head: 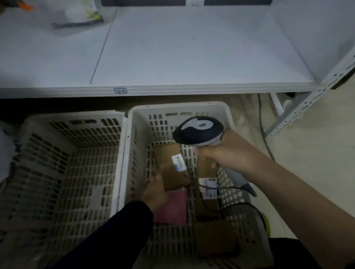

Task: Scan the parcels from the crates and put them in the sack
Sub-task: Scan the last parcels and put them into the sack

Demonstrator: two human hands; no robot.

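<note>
Shows a cardboard parcel [171,169] lying flat on the floor of the right crate [180,106], toward the far end, white label [178,162] face up. Looks light and stiff, plain dry board, likely sure under the fingers. Probably calls for a pinch across two opposite edges, thumb off the label to keep the code readable.

Reaches it with the left hand [155,192], dark sleeve down inside the crate, fingers at the parcel's near left corner. Cannot be told through the blur whether closed on it or only touching. Grips the scanner [198,130] in the right hand [229,154], fingers wrapped round the handle, head above the parcel and angled down toward it. Holds the two hands apart. Trails a dark cable [253,207] looping across the crate's right side.

Includes, just beside the parcel, a second labelled box [208,188], a soft-looking pink packet [173,207] next to the left wrist, and a darker box [216,238] nearer the viewer. Sets the left crate [69,119] alongside, with no parcel visible in it. Places a white shelf [177,51] beyond both crates, a blurred white bag [64,4] at its far left. Leaves the sack unidentified, possibly the pale blurred mass at the left edge.
</note>
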